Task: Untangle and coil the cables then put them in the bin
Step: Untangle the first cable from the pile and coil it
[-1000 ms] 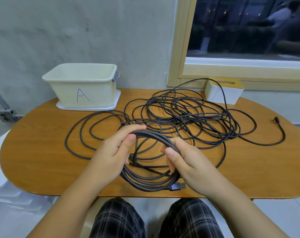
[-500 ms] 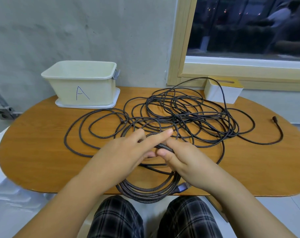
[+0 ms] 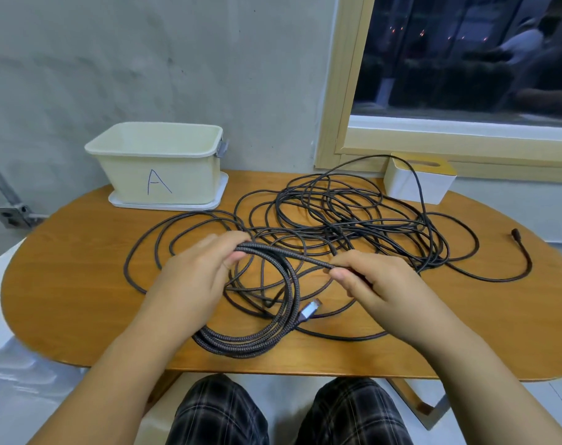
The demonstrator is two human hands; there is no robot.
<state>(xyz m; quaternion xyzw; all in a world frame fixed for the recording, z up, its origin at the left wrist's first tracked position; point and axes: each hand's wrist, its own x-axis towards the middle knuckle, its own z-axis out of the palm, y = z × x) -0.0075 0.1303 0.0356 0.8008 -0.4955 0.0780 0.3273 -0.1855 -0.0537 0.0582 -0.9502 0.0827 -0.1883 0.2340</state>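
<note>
Here, the left hand point(image 3: 189, 277) is closing its grip around the top of a braided cable coil point(image 3: 257, 335), whose lower loops are lying on the wooden tabletop point(image 3: 74, 284) near its front edge. The right hand point(image 3: 373, 284) is pinching a strand of the same cable between thumb and fingers, holding it taut just beside the coil. A silver connector point(image 3: 308, 311) is sticking out of the coil. Behind the hands, the tangled cables point(image 3: 353, 220) are sprawling across the tabletop, and the cream bin marked A point(image 3: 157, 168) is standing at the back left.
</note>
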